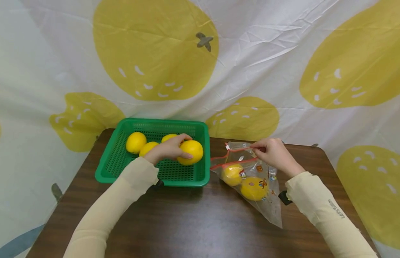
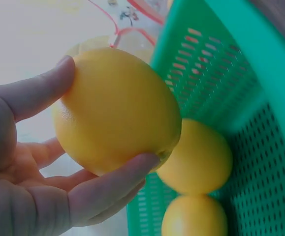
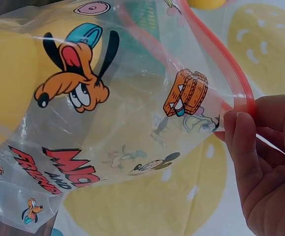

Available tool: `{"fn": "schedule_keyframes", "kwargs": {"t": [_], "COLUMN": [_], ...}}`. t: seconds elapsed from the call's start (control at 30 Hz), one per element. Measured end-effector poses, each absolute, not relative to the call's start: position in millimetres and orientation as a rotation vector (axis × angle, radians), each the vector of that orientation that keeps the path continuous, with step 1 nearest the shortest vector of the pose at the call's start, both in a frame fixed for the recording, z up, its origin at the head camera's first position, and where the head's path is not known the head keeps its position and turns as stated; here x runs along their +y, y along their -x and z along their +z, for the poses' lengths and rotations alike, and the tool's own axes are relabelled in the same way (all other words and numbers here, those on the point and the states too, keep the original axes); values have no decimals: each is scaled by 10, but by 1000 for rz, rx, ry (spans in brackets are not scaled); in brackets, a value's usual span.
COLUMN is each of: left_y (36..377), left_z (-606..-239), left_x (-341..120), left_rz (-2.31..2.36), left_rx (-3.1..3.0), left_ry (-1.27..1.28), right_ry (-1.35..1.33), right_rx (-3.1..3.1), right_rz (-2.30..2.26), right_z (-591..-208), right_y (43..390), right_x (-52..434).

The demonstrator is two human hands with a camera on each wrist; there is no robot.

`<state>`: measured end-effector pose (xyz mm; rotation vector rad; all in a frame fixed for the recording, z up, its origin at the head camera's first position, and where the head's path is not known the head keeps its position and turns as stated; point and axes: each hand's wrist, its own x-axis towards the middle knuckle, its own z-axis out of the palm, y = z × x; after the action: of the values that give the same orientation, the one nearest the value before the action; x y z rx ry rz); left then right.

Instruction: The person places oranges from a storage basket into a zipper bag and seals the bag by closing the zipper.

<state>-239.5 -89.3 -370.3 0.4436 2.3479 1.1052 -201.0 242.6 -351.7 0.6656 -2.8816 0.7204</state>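
My left hand (image 1: 172,147) grips a round yellow fruit (image 1: 194,152), like an orange or a lemon, over the right part of a green plastic basket (image 1: 104,172). In the left wrist view the thumb and fingers curl round this fruit (image 2: 117,110). Several more yellow fruits (image 1: 136,142) lie in the basket. At the right, my right hand (image 1: 275,154) pinches the red-edged mouth of a clear zip bag (image 1: 274,211) printed with cartoon figures. Two yellow fruits (image 1: 254,189) are inside the bag, whose mouth gapes toward the basket. The right wrist view shows thumb and finger on the red zip strip (image 3: 243,93).
Basket and bag are side by side on a dark brown wooden table (image 1: 187,222). Behind the table hangs a white cloth (image 1: 251,71) with large yellow fruit prints, close to the basket's far rim.
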Motion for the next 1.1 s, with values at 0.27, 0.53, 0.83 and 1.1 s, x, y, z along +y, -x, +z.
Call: {"fn": "schedule_keyframes", "kwargs": {"t": [0.27, 0.53, 0.83, 1.1], "left_y": [2414, 2382, 2347, 2327], "left_z": [-3719, -3720, -3727, -3756], "left_x": [-660, -407, -151, 23], "left_rz": [1201, 1254, 1286, 1257], "left_rx": [2296, 2258, 2209, 2191], "left_ry": [-470, -470, -502, -566], "right_ry": [-677, -660, -658, -646], "right_rx": [-2879, -2890, -2884, -2863], "right_rz": [733, 738, 737, 750], "right_z": [-3523, -3520, -3529, -3541], "right_y": [2016, 2011, 2016, 2022], "right_x": [2415, 2417, 2420, 2416]}}
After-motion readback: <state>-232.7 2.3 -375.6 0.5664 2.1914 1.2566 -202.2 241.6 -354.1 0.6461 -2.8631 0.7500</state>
